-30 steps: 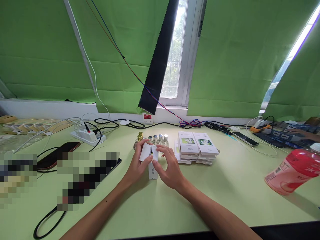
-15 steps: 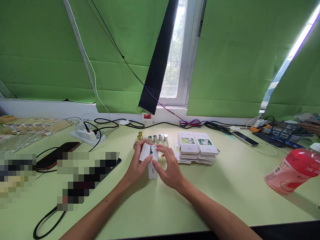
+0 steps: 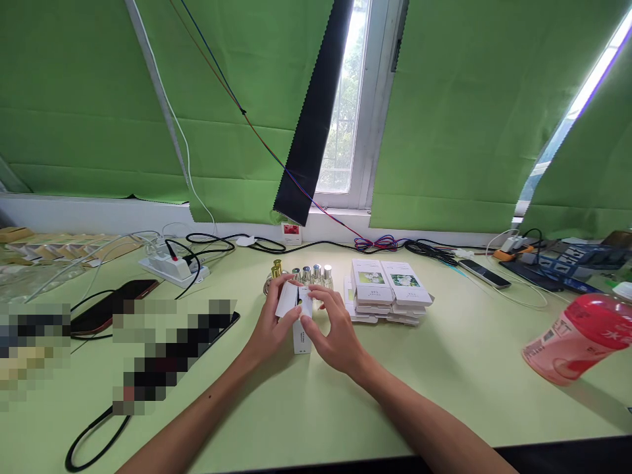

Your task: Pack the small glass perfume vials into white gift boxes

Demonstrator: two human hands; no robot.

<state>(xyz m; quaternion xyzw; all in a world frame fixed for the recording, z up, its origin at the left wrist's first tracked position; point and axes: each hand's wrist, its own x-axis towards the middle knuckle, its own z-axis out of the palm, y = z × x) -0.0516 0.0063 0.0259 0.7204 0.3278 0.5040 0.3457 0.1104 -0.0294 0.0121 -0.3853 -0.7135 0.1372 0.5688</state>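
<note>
Between my two hands a small white carton [image 3: 302,340] stands upright on the table, its top flaps spread. Something dark and small shows inside its opening, too little to name. My left hand [image 3: 268,330] grips the carton's left side, with the thumb at the near top edge and fingers behind the flap. My right hand [image 3: 340,332] holds the right side, thumb at the front edge and fingertips on the right flap. Just behind stand several small glass bottles [image 3: 316,275] with silver caps and a few gold-capped bottles [image 3: 276,266], partly hidden by my hands.
Stacked white cartons [image 3: 374,295] with flower pictures lie right of my hands. A pink bottle [image 3: 567,339] stands at the right, and a phone [image 3: 484,274] lies farther back. On the left are a power strip [image 3: 172,266], a dark phone [image 3: 116,306] and a blurred-out black device [image 3: 172,355].
Both hands and the carton keep the same place and grip. At the far right edge, a blurred skin-coloured shape, perhaps another person's hand, is gone from view.
</note>
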